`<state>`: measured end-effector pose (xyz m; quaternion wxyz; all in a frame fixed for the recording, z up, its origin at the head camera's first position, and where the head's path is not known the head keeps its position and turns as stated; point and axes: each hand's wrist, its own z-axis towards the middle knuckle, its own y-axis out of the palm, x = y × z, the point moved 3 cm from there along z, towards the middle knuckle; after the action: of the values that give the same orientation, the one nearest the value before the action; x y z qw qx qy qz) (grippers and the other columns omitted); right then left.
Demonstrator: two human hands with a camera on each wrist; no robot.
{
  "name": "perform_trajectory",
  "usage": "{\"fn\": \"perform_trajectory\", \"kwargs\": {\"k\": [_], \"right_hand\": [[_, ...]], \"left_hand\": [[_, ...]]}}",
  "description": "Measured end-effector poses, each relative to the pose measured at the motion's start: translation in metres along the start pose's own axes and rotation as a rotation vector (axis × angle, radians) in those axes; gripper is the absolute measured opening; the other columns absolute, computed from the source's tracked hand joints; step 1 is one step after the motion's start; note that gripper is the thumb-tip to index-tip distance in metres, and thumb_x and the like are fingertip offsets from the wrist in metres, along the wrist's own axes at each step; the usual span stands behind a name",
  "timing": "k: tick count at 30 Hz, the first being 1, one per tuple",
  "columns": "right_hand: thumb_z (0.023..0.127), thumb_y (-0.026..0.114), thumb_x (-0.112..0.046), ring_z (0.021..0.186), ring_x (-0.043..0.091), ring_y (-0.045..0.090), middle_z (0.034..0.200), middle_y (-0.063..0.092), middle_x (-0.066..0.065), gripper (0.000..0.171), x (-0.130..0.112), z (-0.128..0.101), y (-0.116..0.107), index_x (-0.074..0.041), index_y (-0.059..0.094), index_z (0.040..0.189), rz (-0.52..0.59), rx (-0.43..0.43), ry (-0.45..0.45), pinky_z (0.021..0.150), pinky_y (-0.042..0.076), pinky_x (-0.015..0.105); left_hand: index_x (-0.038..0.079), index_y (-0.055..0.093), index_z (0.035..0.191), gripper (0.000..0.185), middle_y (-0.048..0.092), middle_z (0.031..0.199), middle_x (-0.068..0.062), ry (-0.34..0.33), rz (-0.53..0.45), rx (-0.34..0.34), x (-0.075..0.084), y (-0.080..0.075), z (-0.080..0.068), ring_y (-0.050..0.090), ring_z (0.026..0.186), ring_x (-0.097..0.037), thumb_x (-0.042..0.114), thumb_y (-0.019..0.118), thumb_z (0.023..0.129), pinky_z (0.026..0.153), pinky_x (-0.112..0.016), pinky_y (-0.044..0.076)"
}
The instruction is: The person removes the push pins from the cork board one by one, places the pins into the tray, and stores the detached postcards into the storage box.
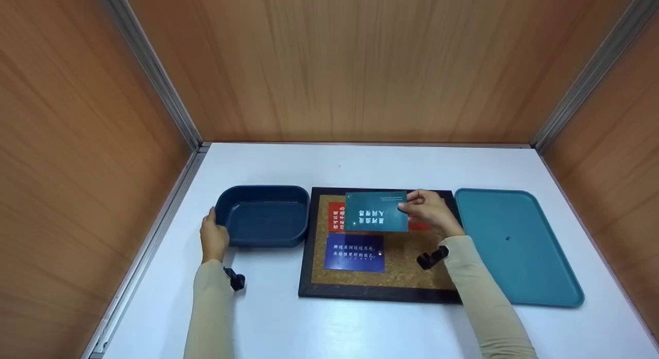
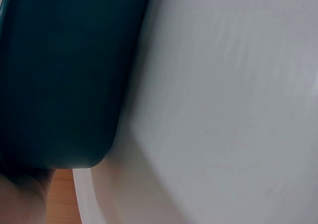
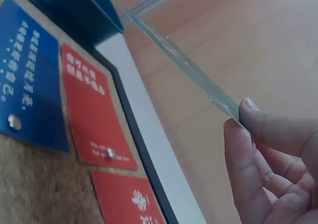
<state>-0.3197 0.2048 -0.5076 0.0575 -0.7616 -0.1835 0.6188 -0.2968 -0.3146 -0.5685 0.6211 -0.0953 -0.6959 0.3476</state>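
My right hand (image 1: 430, 212) pinches a teal card (image 1: 376, 220) with white writing by its right edge, between thumb and fingers. The card is held above a cork board (image 1: 401, 269) in a black frame; the right wrist view shows this card edge-on. Fixed to the board are a blue card (image 3: 32, 70) and two red cards, one with a pin (image 3: 111, 153) in it. Over them hangs the teal card, hiding part of both red ones in the head view. My left hand (image 1: 213, 239) holds the left end of a dark blue bin (image 1: 267, 243), some fingers hidden.
A flat teal tray (image 1: 515, 266) lies to the right of the board, close to its frame. The bin stands just left of the board on the white table (image 1: 278, 318). Wooden panels (image 1: 360, 65) enclose the back and both sides.
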Motion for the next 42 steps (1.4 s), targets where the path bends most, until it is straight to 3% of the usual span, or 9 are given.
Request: {"fn": "perform_trajectory", "kwargs": {"k": [7,16,25,31,42], "right_hand": [[0.085,0.074,-0.022,0.081,0.015,0.061,0.092,0.056,0.005,0.038,-0.015,0.009,0.016,-0.003,0.052,0.109,0.070,-0.004,-0.006,0.085,0.057,0.040],[0.085,0.074,-0.019,0.072,0.015,0.061,0.093,0.058,0.007,0.033,-0.040,0.022,0.036,-0.004,0.053,0.107,0.098,0.004,0.006,0.073,0.059,0.031],[0.085,0.074,-0.015,0.073,0.014,0.060,0.088,0.055,0.005,0.030,-0.055,0.032,0.062,-0.004,0.053,0.103,0.142,-0.034,-0.033,0.084,0.057,0.044],[0.085,0.073,-0.010,0.067,0.012,0.060,0.088,0.057,0.004,0.027,-0.060,0.038,0.084,-0.003,0.054,0.103,0.198,-0.042,-0.010,0.070,0.058,0.031],[0.083,0.073,-0.005,0.061,0.016,0.059,0.086,0.063,0.007,0.025,-0.064,0.049,0.124,-0.002,0.055,0.100,0.252,-0.026,-0.001,0.056,0.055,0.024]], "left_hand": [[-0.006,0.019,0.150,0.057,0.030,0.146,-0.033,0.011,0.003,0.005,0.000,-0.002,0.000,0.027,0.140,-0.043,-0.008,0.026,0.093,0.116,-0.050,0.026],[-0.006,0.020,0.150,0.057,0.031,0.146,-0.033,0.013,-0.001,0.007,0.000,-0.003,-0.001,0.028,0.140,-0.043,-0.008,0.026,0.093,0.116,-0.050,0.027],[-0.007,0.020,0.150,0.058,0.033,0.143,-0.035,0.032,0.027,0.017,0.003,0.000,0.001,0.032,0.136,-0.045,-0.008,0.027,0.092,0.114,-0.051,0.029],[-0.007,0.020,0.150,0.058,0.033,0.144,-0.034,0.025,0.009,0.012,0.003,0.000,0.001,0.030,0.138,-0.044,-0.009,0.027,0.092,0.115,-0.050,0.027],[-0.006,0.019,0.150,0.057,0.031,0.146,-0.033,0.000,-0.016,0.013,0.003,0.004,-0.001,0.028,0.140,-0.043,-0.008,0.026,0.093,0.116,-0.050,0.027]]}}
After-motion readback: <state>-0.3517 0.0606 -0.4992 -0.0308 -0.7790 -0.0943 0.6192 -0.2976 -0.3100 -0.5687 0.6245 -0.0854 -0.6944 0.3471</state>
